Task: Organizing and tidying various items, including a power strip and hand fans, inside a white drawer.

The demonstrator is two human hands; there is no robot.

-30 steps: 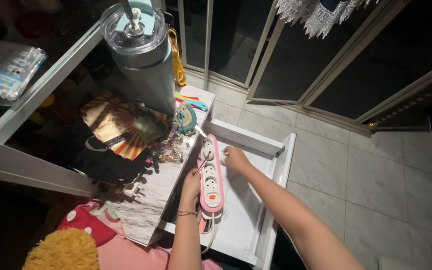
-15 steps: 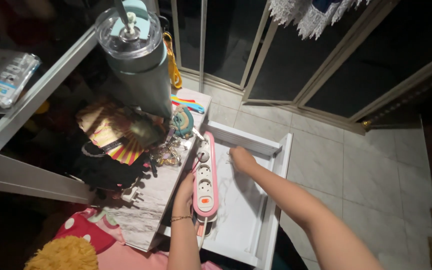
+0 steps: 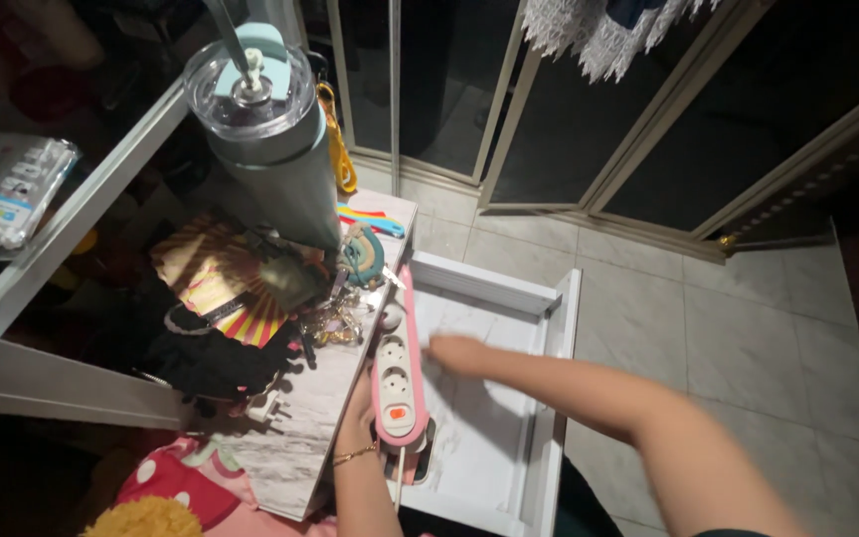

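Left hand, lower middle of frame, has its fingers wrapped around the pink power strip over the open white drawer; right hand lies flat beside it, fingers open.

one package in view: a clear plastic packet, far left, lying flat on a dark shelf behind the white frame rail. roughly rectangular, soft-sided, shiny w/ crinkled edges; mostly white and see-through, w/ a blue and pale printed band across its lower part. contents too blurred to tell. it sits well apart from the clutter at centre. no signs or screens visible. no other labels can be made out; anything printed elsewhere is too small or too dark to tell.
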